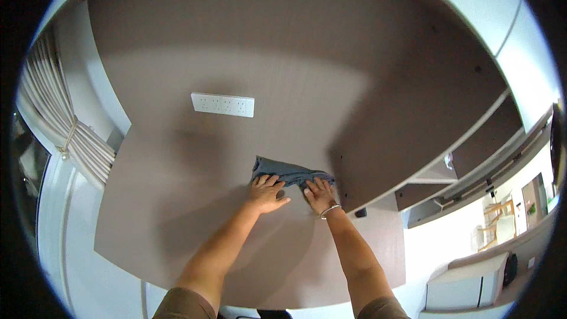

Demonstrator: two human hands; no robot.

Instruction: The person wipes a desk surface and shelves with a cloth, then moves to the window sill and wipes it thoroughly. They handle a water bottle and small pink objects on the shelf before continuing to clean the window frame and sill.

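A dark blue-grey cloth point(292, 171), folded into a long strip, lies on the brown wood-grain desk top point(147, 201) near its back. My left hand point(267, 194) rests on the cloth's left part, fingers stretched over its near edge and thumb pointing out to the right. On the cloth's right end lies my right hand point(321, 194), fingers spread, with a light bracelet at the wrist. Both arms reach forward from the lower edge. The cloth's underside is hidden.
A white socket strip point(222, 104) is set in the back panel. Open shelving point(425, 159) borders the right side, with a small black object point(361, 212) by its lower edge. A tied curtain point(71, 124) hangs at left. Chairs point(502, 227) stand far right.
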